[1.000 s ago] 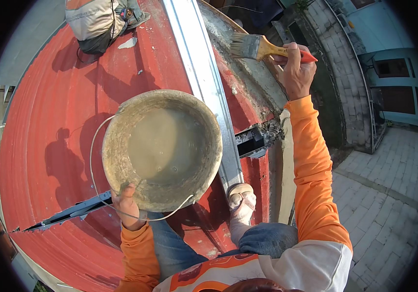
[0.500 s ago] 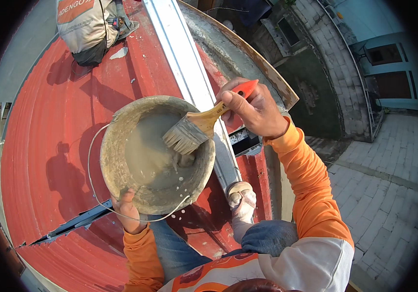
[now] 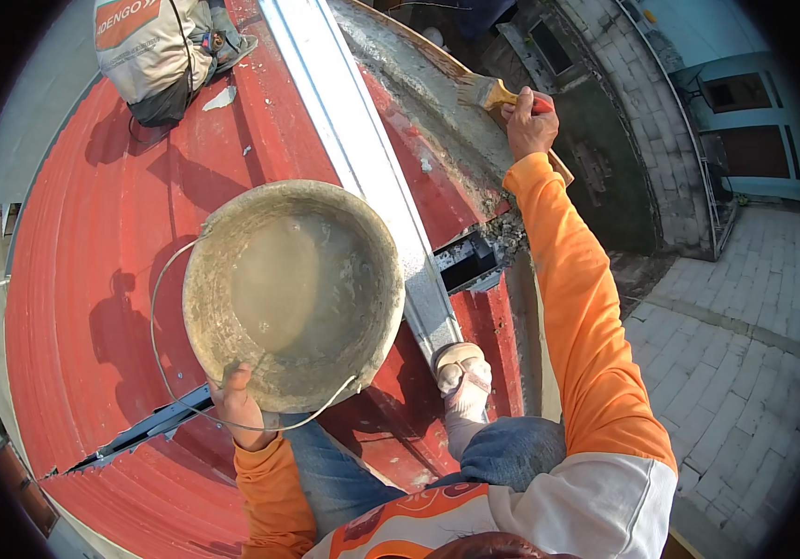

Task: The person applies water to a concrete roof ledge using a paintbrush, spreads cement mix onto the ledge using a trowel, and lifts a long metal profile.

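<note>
My left hand (image 3: 242, 406) grips the near rim of a round, cement-crusted bucket (image 3: 204, 307), thumb inside the lip. Grey watery slurry (image 3: 293, 284) fills its bottom, and its thin wire handle (image 3: 160, 352) hangs down on the near left side. Out at the far right, my right hand (image 3: 532, 123) is closed around the red-tipped handle of a paintbrush (image 3: 501, 96). The brush's bristles point left, at the rough cement strip (image 3: 437, 98) beside the wooden edge board; whether they press on it I cannot tell.
Red corrugated roofing (image 3: 74, 317) lies below me, with a gap at lower left. A pale metal beam (image 3: 353, 149) runs past my foot (image 3: 465, 382), beside a dark opening (image 3: 465, 265). A printed sack (image 3: 144, 61) sits at far left. Beyond the roof edge, a paved yard (image 3: 726, 373) lies far below.
My right hand has swung the paintbrush up from above the bucket, away to the far right over the cement strip. The bucket, still in my left hand, has shifted slightly left.
</note>
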Tool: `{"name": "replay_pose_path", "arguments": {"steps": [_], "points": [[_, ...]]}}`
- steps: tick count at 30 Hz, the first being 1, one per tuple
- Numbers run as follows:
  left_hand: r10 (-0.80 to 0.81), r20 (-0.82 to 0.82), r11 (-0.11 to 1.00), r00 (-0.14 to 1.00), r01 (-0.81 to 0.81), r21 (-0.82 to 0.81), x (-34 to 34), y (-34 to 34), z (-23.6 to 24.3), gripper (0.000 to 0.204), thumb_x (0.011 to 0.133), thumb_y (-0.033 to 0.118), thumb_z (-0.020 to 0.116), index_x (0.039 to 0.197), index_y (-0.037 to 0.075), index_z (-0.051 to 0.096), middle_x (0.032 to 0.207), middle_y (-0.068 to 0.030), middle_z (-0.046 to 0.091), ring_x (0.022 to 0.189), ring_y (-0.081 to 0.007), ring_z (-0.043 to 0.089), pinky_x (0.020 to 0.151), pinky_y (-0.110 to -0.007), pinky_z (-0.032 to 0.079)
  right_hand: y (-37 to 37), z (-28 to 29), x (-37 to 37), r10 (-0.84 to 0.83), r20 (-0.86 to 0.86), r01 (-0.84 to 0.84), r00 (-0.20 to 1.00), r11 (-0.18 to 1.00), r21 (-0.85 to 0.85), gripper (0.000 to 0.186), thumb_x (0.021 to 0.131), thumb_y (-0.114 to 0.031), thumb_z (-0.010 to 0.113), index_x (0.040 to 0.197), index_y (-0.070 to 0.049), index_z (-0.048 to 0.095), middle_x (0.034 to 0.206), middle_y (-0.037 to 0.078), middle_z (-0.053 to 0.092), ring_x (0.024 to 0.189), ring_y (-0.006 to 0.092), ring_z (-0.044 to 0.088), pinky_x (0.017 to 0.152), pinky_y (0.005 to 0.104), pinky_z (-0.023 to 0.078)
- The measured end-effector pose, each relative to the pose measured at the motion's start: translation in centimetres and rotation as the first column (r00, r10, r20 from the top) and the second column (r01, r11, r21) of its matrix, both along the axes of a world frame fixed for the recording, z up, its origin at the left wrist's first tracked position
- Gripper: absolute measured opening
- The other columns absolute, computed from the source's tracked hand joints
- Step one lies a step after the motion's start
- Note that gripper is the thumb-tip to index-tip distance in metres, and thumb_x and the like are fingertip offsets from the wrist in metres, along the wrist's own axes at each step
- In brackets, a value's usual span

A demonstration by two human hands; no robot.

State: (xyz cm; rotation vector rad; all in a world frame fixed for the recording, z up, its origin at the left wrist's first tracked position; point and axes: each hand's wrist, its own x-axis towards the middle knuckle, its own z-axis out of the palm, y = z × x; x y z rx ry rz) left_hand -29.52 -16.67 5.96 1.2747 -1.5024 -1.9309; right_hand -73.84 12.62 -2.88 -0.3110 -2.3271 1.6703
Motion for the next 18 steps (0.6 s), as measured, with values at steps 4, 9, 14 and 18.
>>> {"name": "replay_pose_path", "arguments": {"steps": [4, 9, 14, 18], "points": [[-0.022, 0.003, 0.997, 1.0, 0.022, -0.068, -0.8, 0.3, -0.3, 0.039, 0.072, 0.007, 0.057, 0.11, -0.002, 0.052, 0.105, -0.0069, 0.055, 0.093, -0.0178, 0.052, 0.088, -0.029, 0.041, 0.3, 0.6, -2.2, 0.041, 0.041, -0.05, 0.998, 0.968, 0.247, 0.03, 0.09, -0.031, 0.059, 0.091, -0.002, 0.062, 0.068, 0.011, 0.067, 0.066, 0.019, 0.068, 0.066, 0.0307, 0.053], [0.037, -0.065, 0.999, 0.997, -0.037, -0.011, -0.7, 0.2, -0.9, 0.033, 0.069, 0.004, 0.056, 0.102, -0.002, 0.058, 0.098, -0.006, 0.054, 0.087, -0.0177, 0.053, 0.083, -0.028, 0.043, 0.1, -0.6, -2.6, 0.352, -0.066, -0.235, 0.933, 0.74, 0.63, 0.026, 0.09, -0.028, 0.06, 0.091, -0.002, 0.062, 0.079, 0.014, 0.069, 0.066, 0.0171, 0.067, 0.066, 0.0303, 0.052], [0.056, -0.094, 0.998, 0.994, -0.053, 0.034, -1.0, 0.6, -0.2, 0.053, 0.073, 0.007, 0.054, 0.125, -0.003, 0.048, 0.111, -0.0089, 0.055, 0.097, -0.0188, 0.053, 0.092, -0.029, 0.039, -3.5, 9.6, 3.7, 0.156, -0.334, -0.288, 0.929, 0.873, -0.394, 0.027, 0.094, -0.024, 0.056, 0.095, 0.003, 0.056, 0.08, 0.013, 0.066, 0.066, 0.0166, 0.066, 0.06, 0.0293, 0.055], [0.056, -0.085, 0.998, 0.995, -0.056, 0.007, -1.1, 0.4, -0.4, 0.046, 0.069, 0.004, 0.054, 0.116, 0.0, 0.053, 0.099, -0.0061, 0.053, 0.09, -0.0183, 0.053, 0.084, -0.029, 0.043, -5.0, 15.4, 11.6, 0.543, -0.378, -0.658, 0.75, 0.556, -0.507, 0.021, 0.096, -0.018, 0.052, 0.095, 0.003, 0.055, 0.082, 0.01, 0.063, 0.064, 0.0144, 0.064, 0.057, 0.0292, 0.055]]}}
